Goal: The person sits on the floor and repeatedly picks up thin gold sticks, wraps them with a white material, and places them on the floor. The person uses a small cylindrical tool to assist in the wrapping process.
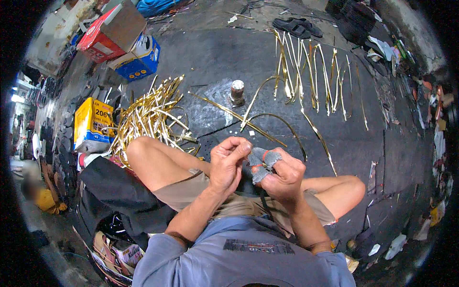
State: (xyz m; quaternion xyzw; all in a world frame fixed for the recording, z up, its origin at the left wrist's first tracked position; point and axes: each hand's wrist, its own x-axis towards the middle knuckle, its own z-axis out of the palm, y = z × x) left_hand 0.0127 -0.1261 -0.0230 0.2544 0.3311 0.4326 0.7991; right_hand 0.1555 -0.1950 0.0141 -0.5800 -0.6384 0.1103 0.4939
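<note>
My left hand (228,162) is closed in a pinch, thumb against forefinger, in front of my lap; whatever lies between the tips is too small to make out. Close beside it, my right hand (287,174) is closed, with grey cloth wraps (267,159) bound round its thumb and forefinger by orange bands. A narrow dark strip (262,198) hangs below the right fingers toward my lap. Just beyond both hands, several gold strips (248,122) lie crossed and curved on the dark floor mat. A short metal post (237,92) with a pale top stands behind them.
Left of my knee is a heap of gold strips (148,115), beside a yellow and blue box (93,119). Other gold strips (313,71) lie in a row at the far right, near dark sandals (297,27). A red box (112,33) rests on a blue box (138,62).
</note>
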